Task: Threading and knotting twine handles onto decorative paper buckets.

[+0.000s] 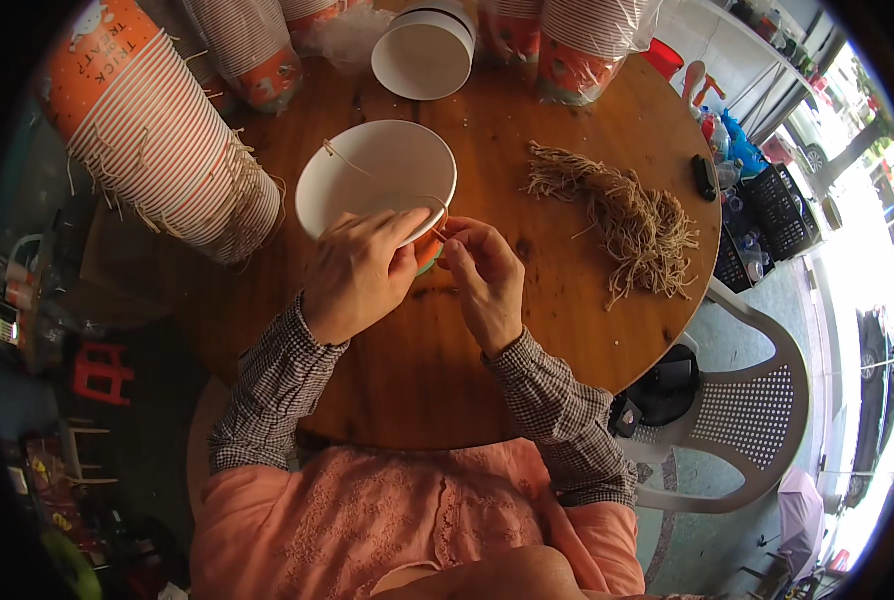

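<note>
A paper bucket (372,160), white inside with orange and green on its outer wall, stands tilted toward me on the table. My left hand (360,268) lies over its near rim, fingers reaching inside and thumb outside, closed on the wall. At the right side of the rim my right hand (483,280) pinches a thin tan cord (439,236), which loops over the rim close to my left fingertips. Another cord end (342,158) hangs inside the far left wall. A loose bundle of tan cords (647,230) lies to the right.
A tall leaning stack of orange buckets (167,140) with cords rises at left. Plastic-wrapped stacks (592,50) and white-lined buckets (423,55) stand along the back of the round wooden table (387,400). A small black object (704,178) lies by the right edge, above a plastic chair (742,410).
</note>
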Action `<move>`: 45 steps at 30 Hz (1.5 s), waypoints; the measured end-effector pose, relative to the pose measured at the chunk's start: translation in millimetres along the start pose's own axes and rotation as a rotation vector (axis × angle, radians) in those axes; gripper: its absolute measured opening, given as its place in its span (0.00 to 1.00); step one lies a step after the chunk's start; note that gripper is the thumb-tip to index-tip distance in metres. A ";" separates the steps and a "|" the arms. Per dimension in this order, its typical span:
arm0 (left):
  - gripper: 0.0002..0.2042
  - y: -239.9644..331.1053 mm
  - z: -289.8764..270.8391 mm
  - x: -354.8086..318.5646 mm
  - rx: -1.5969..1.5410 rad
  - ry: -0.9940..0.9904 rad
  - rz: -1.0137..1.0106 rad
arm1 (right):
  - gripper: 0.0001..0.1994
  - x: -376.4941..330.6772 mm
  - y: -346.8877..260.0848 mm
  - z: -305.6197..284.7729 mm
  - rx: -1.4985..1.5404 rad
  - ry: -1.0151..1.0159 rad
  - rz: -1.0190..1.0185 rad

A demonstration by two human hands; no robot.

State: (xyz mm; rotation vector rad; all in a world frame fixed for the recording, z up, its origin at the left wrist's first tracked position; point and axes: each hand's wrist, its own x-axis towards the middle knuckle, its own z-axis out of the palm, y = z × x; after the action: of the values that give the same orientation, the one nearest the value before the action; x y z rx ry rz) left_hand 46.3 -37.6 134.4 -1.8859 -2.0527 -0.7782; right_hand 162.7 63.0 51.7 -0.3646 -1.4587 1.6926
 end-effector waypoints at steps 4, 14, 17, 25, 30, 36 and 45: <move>0.16 3.7 -1.8 1.7 -0.044 0.008 0.034 | 0.04 -0.1 -4.4 2.2 -0.017 0.011 0.007; 0.11 1.8 -4.1 -7.2 -0.083 0.007 -0.010 | 0.03 1.1 -16.1 -4.2 -0.447 -0.025 -0.083; 0.09 3.2 -6.6 -10.1 -0.112 -0.020 -0.118 | 0.04 7.4 -24.3 -15.5 -0.736 0.069 -0.277; 0.05 -7.0 -4.6 -10.8 -0.294 -0.005 -0.008 | 0.06 37.5 -66.6 8.7 -0.766 -0.057 -0.701; 0.05 -6.9 -6.1 -5.2 -0.487 0.047 -0.092 | 0.07 36.8 -53.7 9.2 -0.701 -0.128 -0.474; 0.04 -23.2 1.9 -0.2 -0.447 0.255 -0.052 | 0.08 32.5 -60.0 15.6 -0.742 -0.381 -0.426; 0.08 -24.7 12.4 -5.0 -0.959 0.250 -0.341 | 0.07 39.3 -49.9 35.5 -0.538 -0.112 -0.420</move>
State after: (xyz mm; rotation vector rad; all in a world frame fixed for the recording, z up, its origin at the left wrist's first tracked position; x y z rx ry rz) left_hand 25.0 -35.7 116.2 -1.6346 -2.0094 -2.2636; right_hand 134.9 66.6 118.9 -0.2255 -1.9139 0.9892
